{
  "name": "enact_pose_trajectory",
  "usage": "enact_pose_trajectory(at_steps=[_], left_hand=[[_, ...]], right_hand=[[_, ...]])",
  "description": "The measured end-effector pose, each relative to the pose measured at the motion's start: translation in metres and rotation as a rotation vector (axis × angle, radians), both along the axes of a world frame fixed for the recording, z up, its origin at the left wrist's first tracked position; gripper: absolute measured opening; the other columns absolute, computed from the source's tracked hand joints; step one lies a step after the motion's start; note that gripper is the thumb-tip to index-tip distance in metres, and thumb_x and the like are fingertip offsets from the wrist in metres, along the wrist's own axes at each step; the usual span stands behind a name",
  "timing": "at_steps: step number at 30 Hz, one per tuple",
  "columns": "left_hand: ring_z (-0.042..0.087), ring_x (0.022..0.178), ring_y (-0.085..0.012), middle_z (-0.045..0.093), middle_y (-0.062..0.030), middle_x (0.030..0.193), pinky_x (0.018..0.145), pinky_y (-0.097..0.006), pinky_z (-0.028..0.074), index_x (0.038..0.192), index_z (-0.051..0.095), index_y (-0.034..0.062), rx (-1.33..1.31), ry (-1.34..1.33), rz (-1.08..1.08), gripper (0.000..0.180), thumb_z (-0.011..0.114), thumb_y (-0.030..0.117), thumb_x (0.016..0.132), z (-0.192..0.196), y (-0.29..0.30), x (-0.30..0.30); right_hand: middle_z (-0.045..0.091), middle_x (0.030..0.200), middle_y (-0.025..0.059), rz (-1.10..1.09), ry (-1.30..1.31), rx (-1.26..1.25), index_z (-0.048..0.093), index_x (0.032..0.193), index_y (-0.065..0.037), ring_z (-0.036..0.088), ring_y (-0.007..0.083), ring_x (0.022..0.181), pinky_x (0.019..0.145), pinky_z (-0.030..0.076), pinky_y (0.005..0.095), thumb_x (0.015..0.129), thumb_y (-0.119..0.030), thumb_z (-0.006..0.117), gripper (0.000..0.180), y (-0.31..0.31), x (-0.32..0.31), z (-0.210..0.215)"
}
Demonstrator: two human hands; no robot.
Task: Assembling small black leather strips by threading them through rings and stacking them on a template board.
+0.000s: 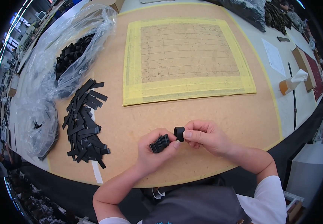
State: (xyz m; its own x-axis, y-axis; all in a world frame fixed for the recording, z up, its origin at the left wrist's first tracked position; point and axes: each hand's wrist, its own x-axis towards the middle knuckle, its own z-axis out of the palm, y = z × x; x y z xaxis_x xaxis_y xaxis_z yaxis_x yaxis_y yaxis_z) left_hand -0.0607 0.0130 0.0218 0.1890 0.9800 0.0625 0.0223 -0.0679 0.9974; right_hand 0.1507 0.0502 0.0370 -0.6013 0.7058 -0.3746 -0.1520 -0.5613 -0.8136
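Observation:
My left hand is closed round a stack of black strips, their ends fanned side by side. Just to its right, my right hand pinches a black strip bent into a loop between thumb and fingers. The left thumb tip comes close to the loop's lower edge; whether it touches cannot be made out. Left of my hands lies a loose pile of flat black strips on the brown tabletop.
Ahead lies a board edged with yellow tape. At far left, a clear plastic bag holds black loops, with another clear bag nearer. On the right are a spray bottle, a paper sheet and a thin dark rod.

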Motion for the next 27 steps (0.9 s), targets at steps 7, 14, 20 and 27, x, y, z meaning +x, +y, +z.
enact_pose_trajectory(at_steps=[7, 14, 20, 27], left_hand=[[0.050, 0.066, -0.0024, 0.058, 0.0035, 0.074, 0.059, -0.019, 0.040, 0.088, 0.062, 0.0036, -0.306, -0.151, -0.211, 0.011, 0.071, 0.004, 0.081, 0.008, 0.007, -0.019], [0.054, 0.072, -0.0046, 0.060, 0.0010, 0.080, 0.060, -0.020, 0.043, 0.091, 0.063, 0.0031, -0.179, -0.164, -0.200, 0.018, 0.075, 0.002, 0.077, 0.013, 0.010, -0.015], [0.060, 0.071, -0.0120, 0.061, -0.0046, 0.081, 0.062, -0.023, 0.046, 0.095, 0.064, 0.0020, 0.212, -0.012, -0.158, 0.026, 0.077, -0.002, 0.073, 0.008, 0.013, -0.016], [0.062, 0.070, -0.0164, 0.064, -0.0078, 0.081, 0.062, -0.027, 0.047, 0.097, 0.065, 0.0018, 0.267, 0.061, -0.202, 0.028, 0.077, -0.001, 0.071, 0.008, 0.014, -0.017]], right_hand=[[0.065, 0.086, 0.0018, 0.108, -0.148, 0.684, 0.065, 0.105, -0.002, 0.059, 0.0080, 0.080, 0.068, 0.047, 0.0229, 0.085, -0.013, 0.073, 0.025, 0.016, 0.005, 0.007], [0.068, 0.090, 0.0047, 0.109, -0.146, 0.675, 0.066, 0.104, -0.002, 0.062, 0.0097, 0.082, 0.067, 0.050, 0.0234, 0.082, -0.011, 0.076, 0.026, 0.013, 0.006, -0.001], [0.065, 0.096, 0.0049, 0.030, -0.061, 0.808, 0.065, 0.106, -0.003, 0.061, 0.0115, 0.084, 0.067, 0.050, 0.0236, 0.080, -0.008, 0.077, 0.029, 0.013, 0.004, -0.005], [0.063, 0.098, 0.0065, 0.052, -0.123, 1.016, 0.067, 0.107, -0.005, 0.061, 0.0136, 0.081, 0.065, 0.049, 0.0237, 0.077, -0.005, 0.077, 0.032, 0.010, 0.001, 0.005]])
